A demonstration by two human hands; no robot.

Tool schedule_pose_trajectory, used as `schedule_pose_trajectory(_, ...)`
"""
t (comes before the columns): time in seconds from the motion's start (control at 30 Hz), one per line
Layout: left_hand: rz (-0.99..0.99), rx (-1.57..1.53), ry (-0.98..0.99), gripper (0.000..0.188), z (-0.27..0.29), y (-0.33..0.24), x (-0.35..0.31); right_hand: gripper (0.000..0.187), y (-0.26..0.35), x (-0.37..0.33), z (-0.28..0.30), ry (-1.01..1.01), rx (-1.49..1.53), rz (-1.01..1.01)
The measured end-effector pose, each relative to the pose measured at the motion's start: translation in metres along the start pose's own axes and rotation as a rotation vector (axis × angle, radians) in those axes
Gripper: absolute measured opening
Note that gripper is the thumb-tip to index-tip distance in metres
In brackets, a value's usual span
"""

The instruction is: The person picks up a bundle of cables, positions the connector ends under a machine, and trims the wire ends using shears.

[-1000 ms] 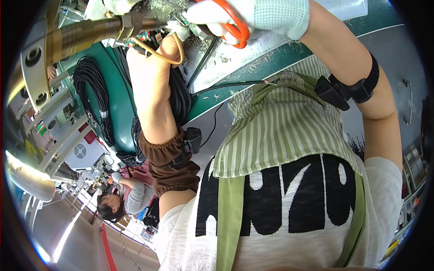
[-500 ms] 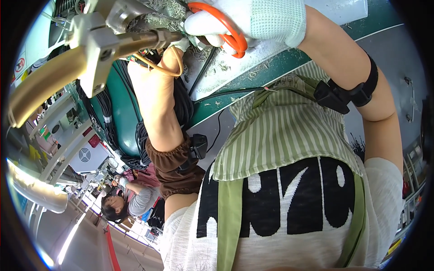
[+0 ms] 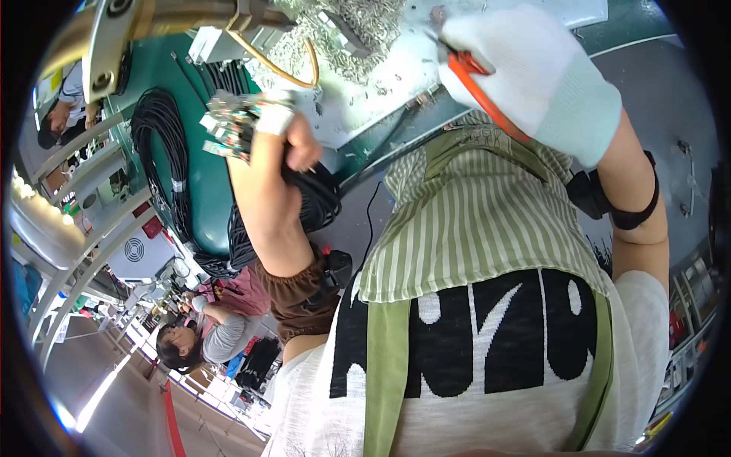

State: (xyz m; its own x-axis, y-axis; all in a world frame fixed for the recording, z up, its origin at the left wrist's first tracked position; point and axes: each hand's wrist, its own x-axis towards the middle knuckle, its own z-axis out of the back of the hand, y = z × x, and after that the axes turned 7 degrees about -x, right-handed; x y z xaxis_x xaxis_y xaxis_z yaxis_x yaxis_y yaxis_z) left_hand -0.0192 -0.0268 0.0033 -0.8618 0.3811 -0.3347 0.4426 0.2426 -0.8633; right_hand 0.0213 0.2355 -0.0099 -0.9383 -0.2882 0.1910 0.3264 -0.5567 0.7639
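While right hand (image 3: pixel 518 72) grips pliers (image 3: pixel 483 99), white sheet (image 3: pixel 415 57) bears clippings (image 3: pixel 377 30).

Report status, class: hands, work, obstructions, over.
Right grip closed on red-handled hand tool. Left grip blurred, at connector bundle; hold unclear. Metal clippings strewn nearby.

Green bench (image 3: pixel 207 171); wht rack (image 3: pixel 120 212) L; bright tube lt (image 3: pixel 103 392) low L; shelving (image 3: pixel 694 354) R.
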Motion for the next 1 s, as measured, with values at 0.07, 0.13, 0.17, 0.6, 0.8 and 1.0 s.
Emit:
schedule_pose_trajectory(0.07, 0.071, 0.043, 0.028, 0.013, -0.011, 0.002, -0.012, 0.025, 0.013, 0.002, 0.002, 0.019, -0.109, -0.201)
schedule_pose_trajectory(0.13, 0.208, 0.151, 0.095, 0.016, -0.021, 0.005, -0.015, 0.025, 0.020, 0.019, -0.014, -0.076, 0.178, 0.001)
schedule_pose_trajectory(0.17, 0.209, 0.152, 0.098, 0.016, -0.021, 0.004, -0.013, 0.026, 0.020, 0.023, -0.018, -0.128, 0.322, 0.103)
schedule_pose_trajectory(0.6, -0.487, 0.810, 0.215, 0.019, -0.036, 0.018, -0.007, 0.022, -0.018, 0.009, -0.022, 0.305, 0.702, 0.076)
schedule_pose_trajectory(0.8, -0.512, 0.910, 0.706, 0.015, -0.033, 0.001, 0.012, 0.018, -0.018, 0.001, -0.019, 0.560, 1.260, -0.374)
schedule_pose_trajectory(1.0, -0.247, 0.194, 0.145, 0.016, -0.047, 0.006, -0.002, 0.014, 0.011, 0.008, -0.037, -0.280, 0.114, 0.212)
